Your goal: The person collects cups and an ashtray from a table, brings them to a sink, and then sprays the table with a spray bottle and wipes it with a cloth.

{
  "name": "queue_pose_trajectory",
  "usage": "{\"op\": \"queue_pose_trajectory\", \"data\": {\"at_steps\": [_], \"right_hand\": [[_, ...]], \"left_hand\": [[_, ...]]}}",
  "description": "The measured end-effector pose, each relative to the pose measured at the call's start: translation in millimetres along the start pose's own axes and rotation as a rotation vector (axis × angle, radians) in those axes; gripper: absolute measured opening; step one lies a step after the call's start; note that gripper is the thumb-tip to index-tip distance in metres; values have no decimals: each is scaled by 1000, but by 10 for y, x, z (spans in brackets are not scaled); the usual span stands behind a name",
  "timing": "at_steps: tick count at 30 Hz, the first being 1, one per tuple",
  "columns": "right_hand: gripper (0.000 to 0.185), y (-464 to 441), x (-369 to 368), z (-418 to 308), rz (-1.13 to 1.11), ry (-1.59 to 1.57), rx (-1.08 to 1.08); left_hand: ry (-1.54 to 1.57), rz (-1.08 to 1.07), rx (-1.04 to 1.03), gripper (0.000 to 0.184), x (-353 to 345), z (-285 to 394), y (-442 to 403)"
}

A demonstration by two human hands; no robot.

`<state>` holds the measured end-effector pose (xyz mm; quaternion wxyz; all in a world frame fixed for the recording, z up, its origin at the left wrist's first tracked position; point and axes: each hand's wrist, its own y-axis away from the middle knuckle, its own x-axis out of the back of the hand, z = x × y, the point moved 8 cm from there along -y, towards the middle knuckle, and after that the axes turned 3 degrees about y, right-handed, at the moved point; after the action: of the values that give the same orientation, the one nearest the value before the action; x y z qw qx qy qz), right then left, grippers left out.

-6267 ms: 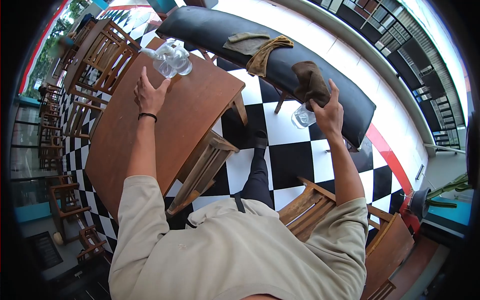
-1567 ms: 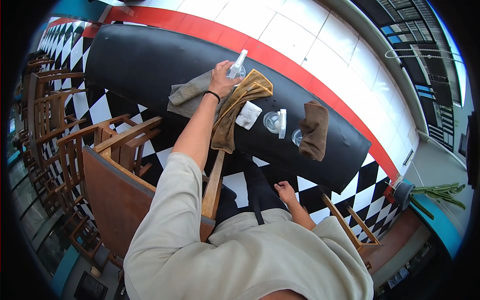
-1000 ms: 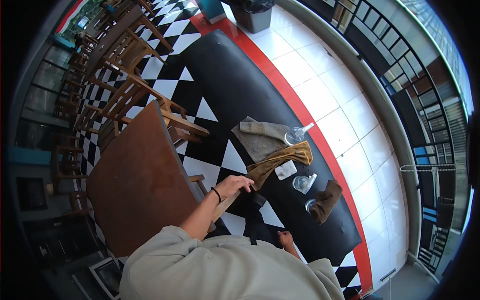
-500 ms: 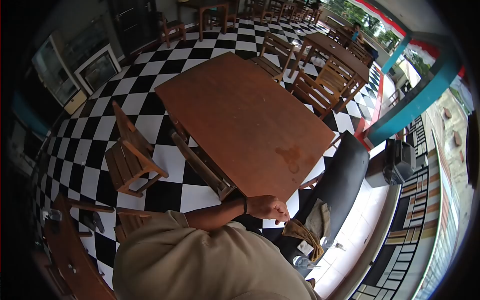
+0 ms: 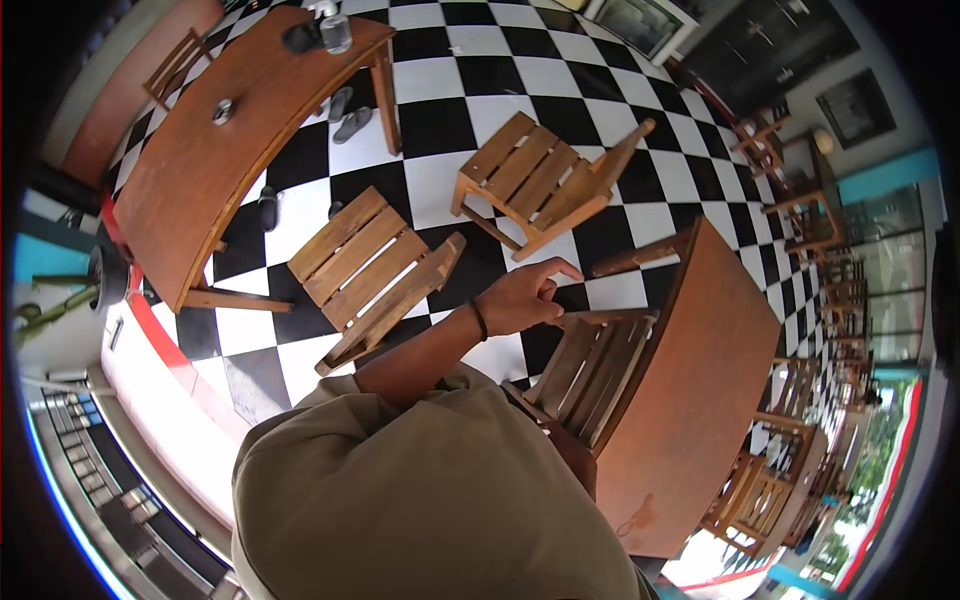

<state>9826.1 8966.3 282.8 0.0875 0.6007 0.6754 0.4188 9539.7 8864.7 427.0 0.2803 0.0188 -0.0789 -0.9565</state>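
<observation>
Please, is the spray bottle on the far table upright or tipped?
Upright: the spray bottle stands on its base on the wooden table, its white spray head above.

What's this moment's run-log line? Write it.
left hand: fingers curled beside wooden chair, contact unclear | right hand: out of view | spray bottle: on far table

Shows smooth wood with a soft sheen on the near table (image 5: 700, 370), marked by a wet-looking patch (image 5: 637, 514). Contrasts that finish with duller, worn-looking wooden slats on the nearest chair (image 5: 590, 375), glossy black-and-white floor tiles (image 5: 430, 85), clear, shiny plastic on the spray bottle (image 5: 337, 34) and matt cloth in the shirt (image 5: 420, 470).
</observation>
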Motion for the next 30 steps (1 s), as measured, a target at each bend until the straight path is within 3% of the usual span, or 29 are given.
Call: {"op": "queue_pose_trajectory", "data": {"at_steps": [1,2,3,7,10,14,15,19,22,26,30], "right_hand": [[52,-187,139,-153,-24,26,-32],[53,-375,278,-324,-44,45,-79],[57,-496,411,-518,-58,24,-202],[62,-1193,958,-898,-12,155,-2],[59,-1737,1400,-1106,88,414,352],[57,-2293,1888,-1533,-28,106,293],[56,-2376,2007,-1716,-73,50,271],[50,-2814,2680,-2096,-134,-25,304],[47,-3251,3236,-2297,-109,-67,324],[46,-3715,3797,-2528,-24,-12,350],[48,-4030,4138,-2712,-3,102,299]], "left_hand": [[47,61,-174,63,163,-78,11],[43,143,-155,73,349,-38,132],[-12,234,-112,68,508,-91,197],[-119,654,-55,52,1151,-846,279],[-128,833,235,41,1561,-1465,381],[-101,1066,417,50,1892,-1673,405],[-50,1111,384,50,1931,-1689,318],[212,1160,384,51,2154,-1898,-208],[9,1123,327,52,2432,-1792,-695],[-82,1209,396,55,2625,-1620,-884],[28,1285,637,58,2847,-2293,-814]]}}
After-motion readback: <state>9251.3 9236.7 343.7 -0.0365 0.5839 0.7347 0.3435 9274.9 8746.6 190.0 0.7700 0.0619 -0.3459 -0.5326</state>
